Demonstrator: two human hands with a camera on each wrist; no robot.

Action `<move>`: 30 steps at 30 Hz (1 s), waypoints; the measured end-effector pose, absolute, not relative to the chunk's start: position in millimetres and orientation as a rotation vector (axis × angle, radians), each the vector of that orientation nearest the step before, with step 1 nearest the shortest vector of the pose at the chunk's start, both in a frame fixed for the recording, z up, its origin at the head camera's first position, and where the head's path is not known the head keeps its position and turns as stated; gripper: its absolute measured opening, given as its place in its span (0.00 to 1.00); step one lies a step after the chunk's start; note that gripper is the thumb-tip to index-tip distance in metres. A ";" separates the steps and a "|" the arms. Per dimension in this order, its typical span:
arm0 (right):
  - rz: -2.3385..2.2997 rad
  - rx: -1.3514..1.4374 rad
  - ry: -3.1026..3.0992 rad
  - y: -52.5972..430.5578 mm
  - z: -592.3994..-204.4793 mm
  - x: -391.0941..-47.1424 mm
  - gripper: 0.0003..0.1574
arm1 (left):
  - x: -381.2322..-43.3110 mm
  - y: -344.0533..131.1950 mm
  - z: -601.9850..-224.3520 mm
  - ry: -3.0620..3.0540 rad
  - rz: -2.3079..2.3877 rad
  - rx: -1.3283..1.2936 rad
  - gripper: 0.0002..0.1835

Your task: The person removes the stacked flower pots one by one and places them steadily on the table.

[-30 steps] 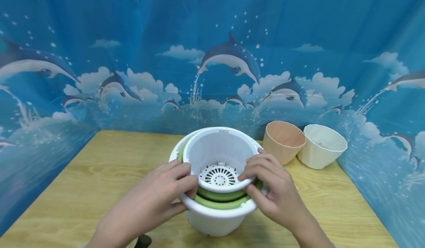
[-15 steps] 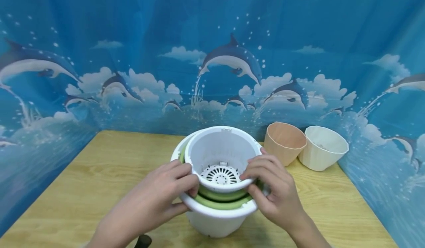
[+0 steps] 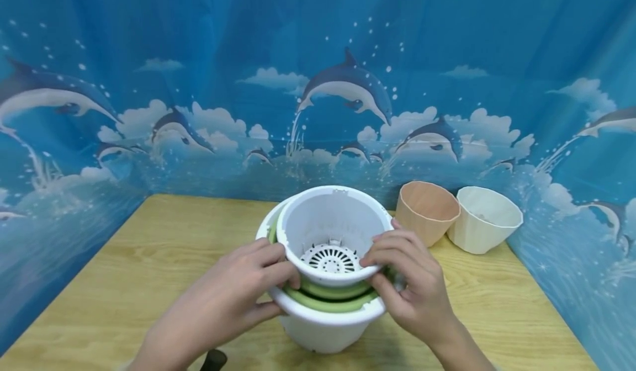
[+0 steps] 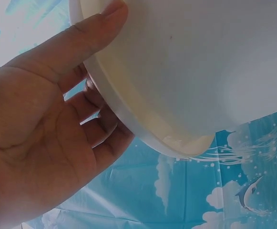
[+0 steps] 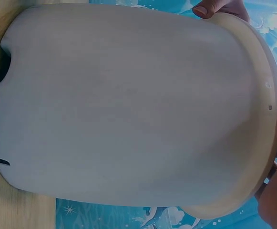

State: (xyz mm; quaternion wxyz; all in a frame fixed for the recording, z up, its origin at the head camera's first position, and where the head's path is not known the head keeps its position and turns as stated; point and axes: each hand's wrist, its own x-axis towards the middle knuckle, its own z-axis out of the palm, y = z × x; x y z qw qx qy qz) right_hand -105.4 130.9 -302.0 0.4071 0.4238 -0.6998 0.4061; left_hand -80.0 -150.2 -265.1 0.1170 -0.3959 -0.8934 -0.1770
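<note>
Several plastic flowerpots are nested together in the head view. A white inner pot (image 3: 310,222) with a slotted base sits tilted inside green pots (image 3: 333,306), which sit in a larger white outer pot (image 3: 323,335). My left hand (image 3: 243,282) grips the outer pot's rim, thumb on its outside and fingers over the edge; the left wrist view shows this thumb (image 4: 81,38) against the wall. With my right hand (image 3: 409,280) I pinch the inner pot's front right rim, fingertips inside and thumb below. The right wrist view mostly shows the outer pot's wall (image 5: 128,105).
An orange pot (image 3: 424,216) and a cream pot (image 3: 482,222) stand side by side at the back right of the wooden table (image 3: 189,249). Part of a dark object (image 3: 215,360) shows at the bottom edge. A blue dolphin-printed curtain (image 3: 223,84) hangs behind.
The inner white pot has risen slightly, and a little more green shows beneath its front rim. Both hands keep nearly the same places.
</note>
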 end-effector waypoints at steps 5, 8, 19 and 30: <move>1.027 1.058 -1.749 131.6 -301.6 -104.8 0.08 | -80.4 -149.6 -264.3 -2.626 -0.525 -1.163 0.18; 1.032 1.040 -1.738 132.5 -301.0 -103.8 0.06 | -81.3 -148.7 -263.5 -2.631 -0.502 -1.164 0.22; 1.036 1.044 -1.680 134.3 -298.8 -106.4 0.03 | -81.4 -148.3 -262.7 -2.667 -0.486 -1.151 0.22; 1.047 1.028 -1.599 131.6 -295.7 -101.9 0.06 | -79.1 -149.6 -262.6 -2.697 -0.509 -1.147 0.18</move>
